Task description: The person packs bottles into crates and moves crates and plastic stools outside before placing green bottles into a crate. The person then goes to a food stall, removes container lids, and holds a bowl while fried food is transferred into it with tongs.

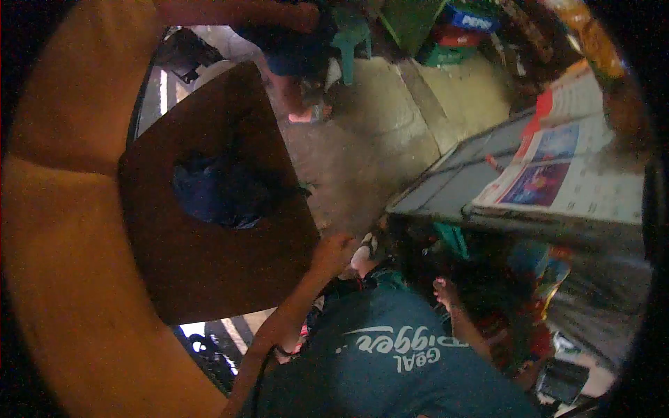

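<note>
My left hand (pixel 336 252) hangs beside the right edge of a dark brown table (pixel 230 285), its fingers curled in and nothing visible in them. On that table lies a crumpled dark blue plastic bag or cloth (pixel 219 191), apart from my hand. Over on the other side of my dark green shirt (pixel 390 348), my right hand (pixel 444 291) hangs in shadow below a grey tabletop. Dimness and blur hide how its fingers are set.
A grey table (pixel 460 174) with printed calendar-like sheets (pixel 550 167) stands on the right. A person's leg and sandalled foot (pixel 306 113) show at the top, near a green plastic chair (pixel 350 42). Crates (pixel 460 35) stand behind. An orange curved surface (pixel 77 265) fills the left.
</note>
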